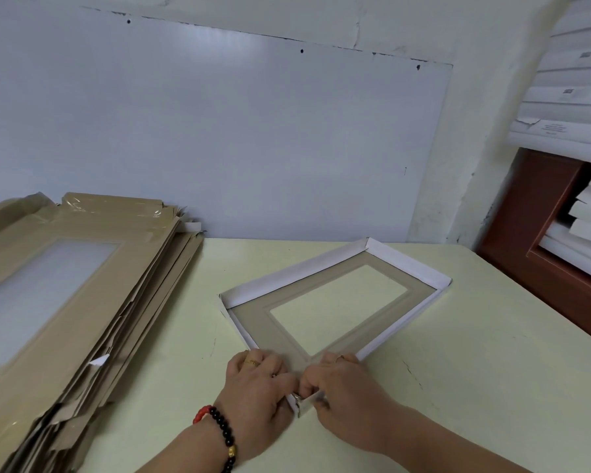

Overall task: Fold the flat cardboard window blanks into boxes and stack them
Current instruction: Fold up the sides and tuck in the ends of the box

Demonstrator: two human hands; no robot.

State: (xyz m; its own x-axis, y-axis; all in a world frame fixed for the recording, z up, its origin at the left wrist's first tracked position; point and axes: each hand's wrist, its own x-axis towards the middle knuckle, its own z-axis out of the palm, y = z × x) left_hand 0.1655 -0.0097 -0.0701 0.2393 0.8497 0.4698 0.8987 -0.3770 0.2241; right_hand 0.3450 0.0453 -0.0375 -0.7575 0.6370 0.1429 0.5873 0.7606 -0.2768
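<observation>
Wall: a pale grey-white board point(219, 131) fills the upper left and centre of the frame behind my table, with small dark holes along its top edge.
Table: my pale yellow-green tabletop point(458, 353) covers the lower half, with fine scratches near the centre.
Blank stack: a thick pile of flat brown cardboard window blanks point(82, 285) takes up the lower left, leaning toward the wall, the top one showing its clear film window.
Right edge: white stacked boxes point(567, 97) sit at the upper right above a reddish-brown wooden frame point(539, 227).
Box: the box point(335, 302) I am folding lies on the table at lower centre, turned like a diamond, white walls raised, grey inside, the table showing through its window.
Left hand: my left hand point(256, 387) presses on the box's nearest corner, fingers curled onto the cardboard; a red and black bead bracelet point(219, 435) circles the wrist.
Right hand: my right hand point(345, 387) pinches the same corner flap, touching my left hand.
</observation>
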